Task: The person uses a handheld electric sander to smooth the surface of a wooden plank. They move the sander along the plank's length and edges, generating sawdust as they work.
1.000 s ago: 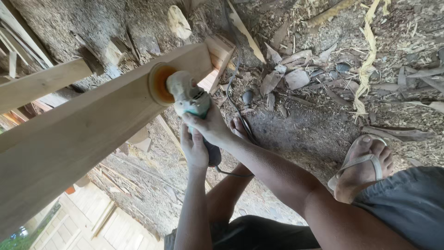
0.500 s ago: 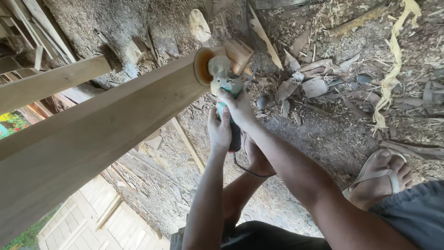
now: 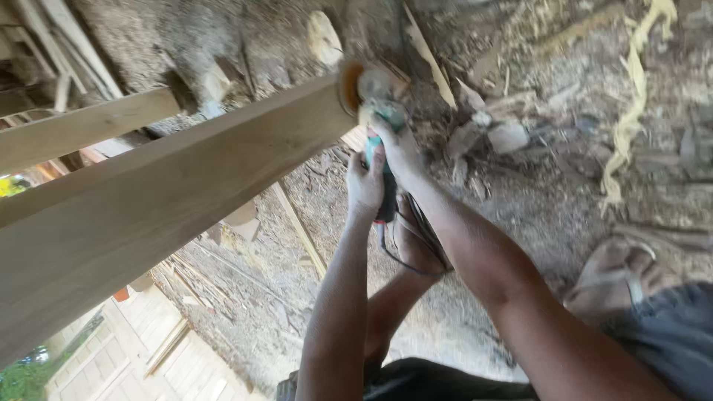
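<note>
The green body of an angle grinder (image 3: 380, 141) is clenched in both hands: the right hand (image 3: 401, 148) is wrapped near the head, the left hand (image 3: 364, 186) lower on the handle. Its orange sanding disc (image 3: 350, 87) is pressed against the far end of a long pale wooden beam (image 3: 163, 193). A black cord (image 3: 397, 256) is trailed below. The earthen floor (image 3: 520, 200) is strewn with sawdust, bark scraps and shavings, blurred here; a sandalled foot (image 3: 624, 278) is seemingly planted on it.
</note>
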